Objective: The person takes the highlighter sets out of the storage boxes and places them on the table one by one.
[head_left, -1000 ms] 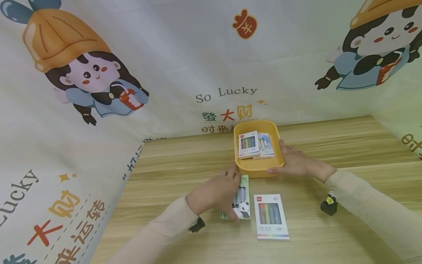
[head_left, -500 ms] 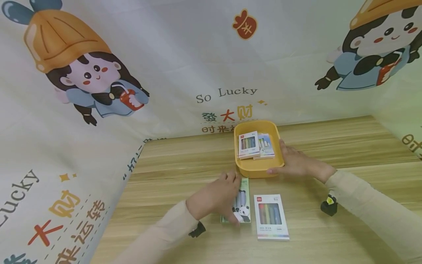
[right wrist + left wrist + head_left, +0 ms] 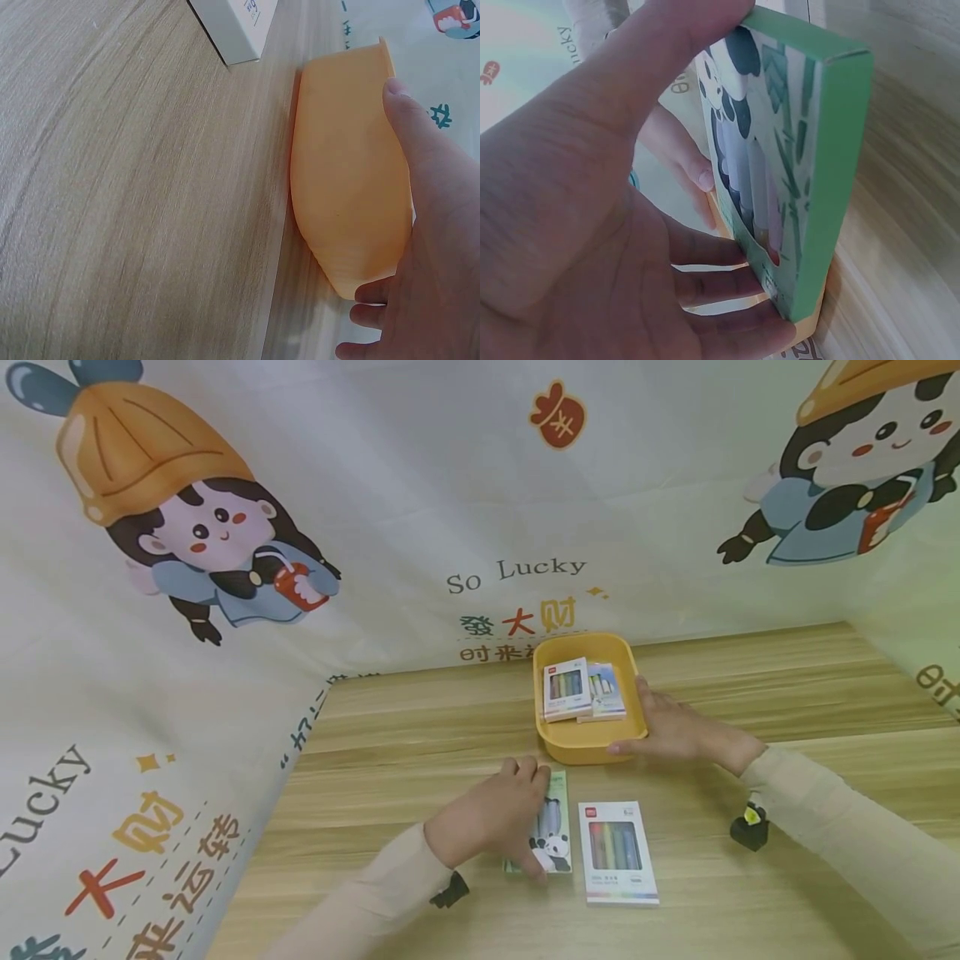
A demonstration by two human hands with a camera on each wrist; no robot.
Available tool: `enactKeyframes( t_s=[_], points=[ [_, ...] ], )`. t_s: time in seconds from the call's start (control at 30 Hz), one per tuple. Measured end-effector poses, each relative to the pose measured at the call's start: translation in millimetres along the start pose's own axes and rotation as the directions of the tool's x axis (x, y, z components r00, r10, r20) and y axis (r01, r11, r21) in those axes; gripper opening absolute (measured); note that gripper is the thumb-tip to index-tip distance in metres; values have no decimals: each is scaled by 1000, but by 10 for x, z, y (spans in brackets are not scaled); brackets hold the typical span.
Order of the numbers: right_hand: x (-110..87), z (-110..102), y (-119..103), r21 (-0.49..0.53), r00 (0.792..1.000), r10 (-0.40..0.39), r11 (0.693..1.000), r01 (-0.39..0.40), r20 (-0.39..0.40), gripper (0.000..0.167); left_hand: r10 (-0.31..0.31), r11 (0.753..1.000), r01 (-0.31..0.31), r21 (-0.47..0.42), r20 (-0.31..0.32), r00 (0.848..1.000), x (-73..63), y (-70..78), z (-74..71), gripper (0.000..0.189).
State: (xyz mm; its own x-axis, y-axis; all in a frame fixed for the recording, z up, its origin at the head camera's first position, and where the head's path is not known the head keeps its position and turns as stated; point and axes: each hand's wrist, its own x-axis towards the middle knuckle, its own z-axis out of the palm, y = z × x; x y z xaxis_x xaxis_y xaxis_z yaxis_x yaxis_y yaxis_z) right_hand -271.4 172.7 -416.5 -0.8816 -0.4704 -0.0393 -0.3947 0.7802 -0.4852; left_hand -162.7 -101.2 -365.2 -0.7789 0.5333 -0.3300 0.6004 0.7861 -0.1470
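Note:
My left hand (image 3: 491, 810) grips a green panda box of pens (image 3: 553, 831), lying on the table, with the thumb at its near end and the fingertips at its far end. In the left wrist view, grey and pink barrels show through the window of this panda box (image 3: 791, 172). My right hand (image 3: 678, 727) holds a yellow plastic basket (image 3: 588, 753) by its right side. The right wrist view has the thumb at the rim of the basket (image 3: 345, 165) and the fingers bent around one end. Two boxes, a white windowed one (image 3: 567, 691) and a bluish one (image 3: 609, 695), overlap inside the basket.
A white box with a window on coloured sticks (image 3: 617, 856) lies flat just right of the panda box. Behind the basket, a printed cloth (image 3: 405, 568) rises from the back edge of the wooden table (image 3: 750, 693).
My left hand and the panda box have slid a little toward me, away from the basket. The right hand, the basket and the white box on the table stay put.

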Motion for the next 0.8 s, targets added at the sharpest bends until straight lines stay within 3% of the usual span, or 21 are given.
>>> enactKeyframes(
  t_s=[0.8],
  points=[
    [-14,8,-17,-20,1000,17,1000,-17,6,130,29,1000,-29,0,7,1000,22,119,194,131]
  ],
)
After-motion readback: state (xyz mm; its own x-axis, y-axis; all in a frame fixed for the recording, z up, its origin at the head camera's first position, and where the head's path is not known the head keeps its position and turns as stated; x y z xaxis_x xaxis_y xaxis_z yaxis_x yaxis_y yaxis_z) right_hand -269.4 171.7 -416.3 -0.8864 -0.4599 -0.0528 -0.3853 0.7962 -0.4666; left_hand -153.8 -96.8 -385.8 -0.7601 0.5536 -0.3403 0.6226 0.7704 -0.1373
